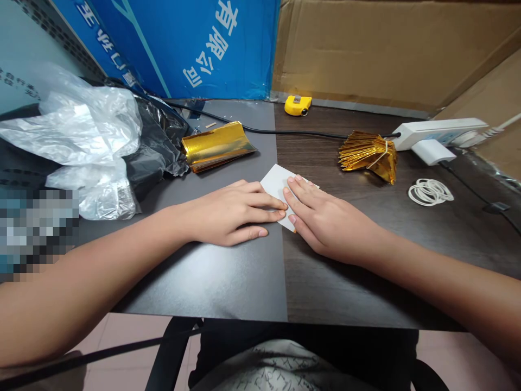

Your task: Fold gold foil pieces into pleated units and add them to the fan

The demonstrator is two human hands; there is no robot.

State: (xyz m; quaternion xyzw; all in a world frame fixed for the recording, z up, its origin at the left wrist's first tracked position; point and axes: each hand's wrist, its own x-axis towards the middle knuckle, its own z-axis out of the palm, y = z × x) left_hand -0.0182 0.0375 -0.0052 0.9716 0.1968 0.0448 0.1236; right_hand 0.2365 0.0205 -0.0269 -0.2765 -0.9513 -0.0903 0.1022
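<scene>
A small sheet of paper [273, 178], white side up, lies flat on the table in front of me, a sliver of gold showing at its lower corner. From the left, my left hand [234, 212] rests over it with fingers stretched out, the fingertips pressing near its middle. My right hand [325, 220] lies flat on its right part, fingers extended. Both hands cover some of the sheet. Beyond my left hand is a curled stack of gold foil paper [220, 146]. A fanned bundle of folded gold paper [368, 155], tied with a white band, sits past my right hand.
White rubber bands [430, 192] lie at the right, near a power strip [442, 132] with a plugged-in charger. A yellow tape measure [298, 105] stands at the back by a cardboard box [386, 51]. Plastic bags [93, 130] crowd the left. A black cable [293, 133] crosses behind.
</scene>
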